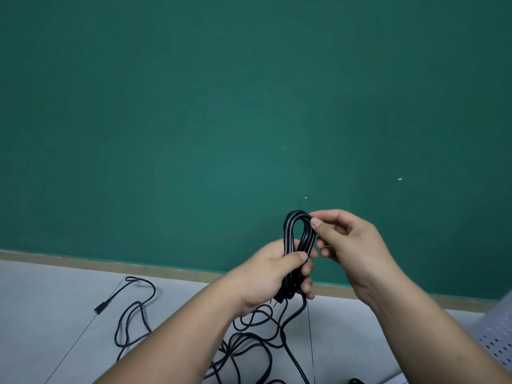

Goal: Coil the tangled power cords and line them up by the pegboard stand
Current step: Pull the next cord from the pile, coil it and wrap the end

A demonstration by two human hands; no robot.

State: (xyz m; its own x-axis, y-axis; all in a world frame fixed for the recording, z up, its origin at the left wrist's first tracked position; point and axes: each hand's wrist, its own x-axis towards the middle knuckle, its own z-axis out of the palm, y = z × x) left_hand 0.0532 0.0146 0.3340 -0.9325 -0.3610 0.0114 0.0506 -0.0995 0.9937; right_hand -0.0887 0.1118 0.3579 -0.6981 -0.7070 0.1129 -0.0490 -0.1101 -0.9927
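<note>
Left hand (266,275) fingers grip the upright coil (289,236) at mid-length; right hand (352,250) pinches its top loop just above; loose cord (282,332) trails below the fingers.

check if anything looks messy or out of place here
Yes: black cords sprawl in tangled loops on the floor, one connector end lying off to the left. Only the bundle gripped by the left hand and pinched by the right hand looks tidy.
</note>
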